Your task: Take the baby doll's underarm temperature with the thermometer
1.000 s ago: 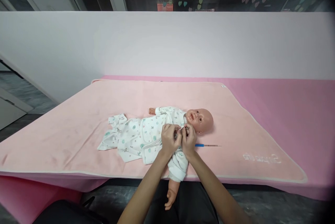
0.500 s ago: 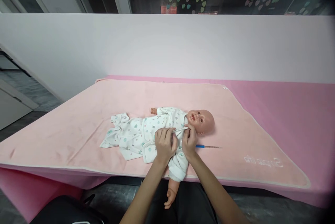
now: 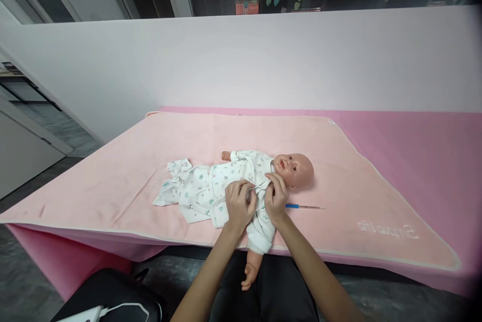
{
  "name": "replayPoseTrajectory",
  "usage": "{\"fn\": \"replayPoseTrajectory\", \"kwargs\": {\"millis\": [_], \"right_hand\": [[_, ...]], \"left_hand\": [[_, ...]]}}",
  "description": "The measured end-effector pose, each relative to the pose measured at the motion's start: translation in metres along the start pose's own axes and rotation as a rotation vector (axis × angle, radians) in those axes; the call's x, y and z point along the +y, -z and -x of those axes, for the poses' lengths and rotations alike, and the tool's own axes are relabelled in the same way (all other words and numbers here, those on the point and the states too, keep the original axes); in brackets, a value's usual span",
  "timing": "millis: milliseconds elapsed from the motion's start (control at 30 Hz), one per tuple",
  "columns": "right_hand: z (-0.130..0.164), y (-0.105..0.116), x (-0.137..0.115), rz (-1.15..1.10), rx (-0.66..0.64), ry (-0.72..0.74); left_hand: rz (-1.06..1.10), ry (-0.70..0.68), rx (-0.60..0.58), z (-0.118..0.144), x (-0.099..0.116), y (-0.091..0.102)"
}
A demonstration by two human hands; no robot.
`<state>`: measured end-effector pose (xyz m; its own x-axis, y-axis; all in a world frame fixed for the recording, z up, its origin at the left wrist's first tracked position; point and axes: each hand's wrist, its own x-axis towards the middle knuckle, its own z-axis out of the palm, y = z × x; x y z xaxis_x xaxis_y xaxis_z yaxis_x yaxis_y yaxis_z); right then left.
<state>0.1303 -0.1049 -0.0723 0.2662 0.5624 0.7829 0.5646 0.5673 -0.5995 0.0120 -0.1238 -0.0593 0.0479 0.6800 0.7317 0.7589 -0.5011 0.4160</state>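
A baby doll (image 3: pixel 297 169) lies on its back, head to the right, in a white baby shirt (image 3: pixel 226 174) with small printed figures. My left hand (image 3: pixel 239 206) is closed at the doll's chest, fingertips pinching the shirt's front edge. Closer to the neck, my right hand (image 3: pixel 276 199) pinches the shirt front near the collar, lifting a small fold between the two hands. The doll's near arm (image 3: pixel 251 269) sticks out of its sleeve past the table edge, between my forearms. Exactly what lies under my fingertips is hidden.
Just right of my right hand is a thin rod with a blue end (image 3: pixel 292 206). Beneath the doll spreads a peach mat (image 3: pixel 124 161) on a pink-covered table (image 3: pixel 425 161). A white wall (image 3: pixel 263 61) stands behind. A black bag (image 3: pixel 109 294) is at the lower left.
The whole view has shifted and tilted slightly. My right fingers have changed their pinch a little on the shirt near the collar; my left hand stays in place.
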Motion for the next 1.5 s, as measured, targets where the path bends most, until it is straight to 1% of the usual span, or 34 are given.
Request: {"fn": "replayPoseTrajectory", "kwargs": {"millis": [100, 167, 267, 333, 567, 767, 933, 1033, 1133, 1267, 1367, 1500], "right_hand": [[0.005, 0.002, 0.000, 0.004, -0.100, 0.146], [0.007, 0.004, -0.001, 0.016, -0.162, 0.204], [0.008, 0.006, -0.003, 0.033, -0.232, 0.205], [0.007, 0.006, -0.005, 0.038, -0.254, 0.192], [0.005, 0.003, -0.005, 0.077, -0.248, 0.183], [0.005, 0.001, -0.001, 0.113, -0.278, 0.198], [0.005, 0.001, -0.001, 0.111, -0.278, 0.195], [0.006, 0.001, -0.002, 0.116, -0.276, 0.193], [0.006, 0.001, -0.001, 0.101, -0.266, 0.181], [0.008, 0.003, -0.002, 0.070, -0.254, 0.142], [0.008, 0.005, -0.003, 0.057, -0.259, 0.133], [0.007, 0.005, -0.004, 0.040, -0.270, 0.132]], "left_hand": [[0.019, 0.007, -0.002, 0.000, 0.000, 0.000], [0.033, 0.011, 0.000, 0.000, 0.000, 0.000], [0.050, 0.013, 0.001, 0.001, -0.001, 0.000], [0.068, 0.017, 0.001, 0.001, -0.002, 0.000], [0.149, 0.068, -0.006, 0.000, 0.001, 0.002], [0.171, 0.144, 0.032, 0.000, -0.001, 0.002], [0.178, 0.137, 0.043, 0.000, -0.001, 0.003], [0.155, 0.111, 0.020, 0.001, 0.001, 0.005], [0.103, 0.119, 0.025, 0.003, -0.002, 0.010], [0.018, 0.175, 0.068, 0.009, -0.013, 0.023], [-0.005, 0.164, 0.045, 0.014, -0.020, 0.032], [-0.035, 0.134, -0.013, 0.019, -0.021, 0.037]]}}
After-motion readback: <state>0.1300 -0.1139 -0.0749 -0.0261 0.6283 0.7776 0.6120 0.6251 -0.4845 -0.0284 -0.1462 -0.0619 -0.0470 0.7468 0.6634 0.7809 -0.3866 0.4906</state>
